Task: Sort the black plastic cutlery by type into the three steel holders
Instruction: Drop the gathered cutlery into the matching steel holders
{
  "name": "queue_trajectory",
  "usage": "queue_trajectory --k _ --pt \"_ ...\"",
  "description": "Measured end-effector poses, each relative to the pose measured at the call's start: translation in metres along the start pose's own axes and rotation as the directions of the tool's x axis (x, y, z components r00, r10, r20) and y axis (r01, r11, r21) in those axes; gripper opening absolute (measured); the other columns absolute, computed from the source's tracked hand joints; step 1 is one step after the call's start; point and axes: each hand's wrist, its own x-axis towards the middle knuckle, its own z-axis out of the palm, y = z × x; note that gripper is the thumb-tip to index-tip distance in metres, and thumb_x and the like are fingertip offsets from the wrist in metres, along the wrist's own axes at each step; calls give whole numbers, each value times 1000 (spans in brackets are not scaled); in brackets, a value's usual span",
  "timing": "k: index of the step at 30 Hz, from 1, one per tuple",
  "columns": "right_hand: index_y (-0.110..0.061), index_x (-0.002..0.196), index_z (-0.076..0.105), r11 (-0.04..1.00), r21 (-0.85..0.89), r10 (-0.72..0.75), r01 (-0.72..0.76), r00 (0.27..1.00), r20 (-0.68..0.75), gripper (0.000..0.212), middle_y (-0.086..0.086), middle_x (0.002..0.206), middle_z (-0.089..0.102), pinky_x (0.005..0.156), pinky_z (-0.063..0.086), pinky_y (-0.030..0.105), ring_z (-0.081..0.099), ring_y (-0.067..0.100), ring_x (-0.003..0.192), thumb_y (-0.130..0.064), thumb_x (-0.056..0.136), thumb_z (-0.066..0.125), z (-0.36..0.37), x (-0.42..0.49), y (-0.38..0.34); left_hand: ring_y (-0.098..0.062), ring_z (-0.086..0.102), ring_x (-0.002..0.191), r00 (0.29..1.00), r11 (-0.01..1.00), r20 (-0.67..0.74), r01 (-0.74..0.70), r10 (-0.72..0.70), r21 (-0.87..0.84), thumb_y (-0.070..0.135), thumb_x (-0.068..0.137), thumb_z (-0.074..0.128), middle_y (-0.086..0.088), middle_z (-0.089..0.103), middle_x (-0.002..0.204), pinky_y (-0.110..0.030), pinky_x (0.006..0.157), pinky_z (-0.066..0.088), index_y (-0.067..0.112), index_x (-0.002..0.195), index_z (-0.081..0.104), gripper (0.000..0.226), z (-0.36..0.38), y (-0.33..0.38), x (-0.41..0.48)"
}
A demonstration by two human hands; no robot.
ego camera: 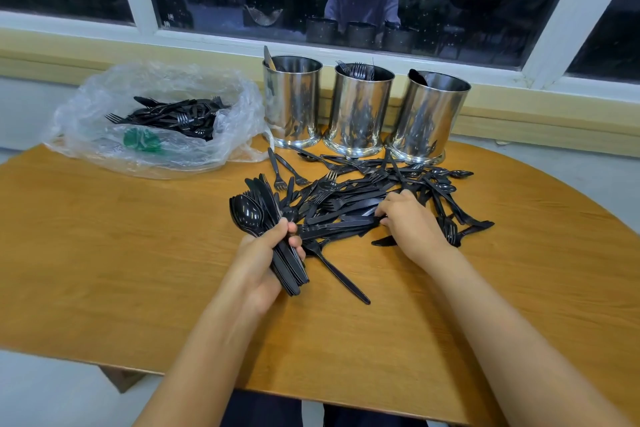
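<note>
Left hand point(263, 255) gripped a gathered bundle point(250, 212), right hand point(412, 222) pinched a piece point(360, 220) from the pile point(346, 192); sorting into holders point(356, 107) seemed next.

The holders point(356, 111) are polished steel, mirror-bright and smooth, with the dark cutlery point(346, 204) reflected in their walls. The cutlery is black plastic, glossy enough that the spoon bowls point(247, 211) catch the light; the bag point(104, 104) is thin clear plastic film, crinkled and faintly shiny. The table point(121, 236) is wood-grained with a smooth satin finish, though whether solid wood or veneer is hard to say, and the ledge point(173, 48) looks like matt cream paint.
</note>
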Motion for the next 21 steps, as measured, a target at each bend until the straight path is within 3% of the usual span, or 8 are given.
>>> queue_trajectory --k 3,7,10,13,15,17,18,21 --pt "-15 111 59 1000 22 -4 4 1000 5 17 1 108 56 70 41 30 42 19 105 -7 96 54 0 0 0 -9 51 55 1000 1000 -11 9 -9 -10 9 99 51 1 59 71 -27 56 49 11 93 58 9 -1 0 0" --pt "-19 90 51 963 267 63 -47 997 -51 11 -4 90 54 71 46 36 48 18 88 -11 94 57 -5 4 -1 -9 54 54 999 999 -29 31 -32 -35 9 98 53 1 61 67 -28 59 49 9 102 61 8 0 0 -1" --pt "-17 89 54 854 520 142 -19 970 -198 10 -3 83 56 70 46 28 49 13 71 -11 93 61 -19 8 -8 -11 57 56 998 999 -46 37 -39 -38 9 96 57 -1 63 66 -30 65 49 8 93 64 8 -1 1 0" --pt "-17 89 58 677 736 263 27 925 -276 10 -1 83 59 67 43 11 52 10 74 -9 91 63 -41 9 -22 -13 62 63 999 999 -40 23 -24 -32 9 95 59 -4 66 70 -32 72 51 6 87 63 9 1 2 0" --pt "-16 90 60 492 870 292 17 939 -183 8 -1 82 63 64 48 13 59 7 73 -10 91 63 -55 5 -33 -18 69 73 1000 1000 -30 6 -7 -29 7 95 58 -8 71 80 -35 79 55 3 96 63 6 3 1 0" --pt "-13 94 61 310 948 221 -77 975 7 6 5 83 69 61 51 18 63 7 69 -11 90 65 -64 -1 -43 -24 73 90 1000 1000 -12 -16 16 4 6 96 56 -15 74 98 -41 87 55 1 108 59 14 6 0 -1" --pt "-13 95 62 282 950 163 -134 982 91 7 7 86 71 60 50 19 63 8 68 -12 89 66 -66 -4 -48 -28 72 97 1000 999 6 -24 24 37 6 97 54 -17 73 105 -44 91 54 1 112 57 16 7 -2 -1" --pt "-15 91 66 390 899 44 -200 979 199 8 3 82 72 58 47 16 61 4 66 -19 86 71 -59 -10 -61 -32 68 107 997 990 80 -22 11 143 6 98 51 -18 71 112 -49 98 50 2 115 57 18 12 -5 -5"
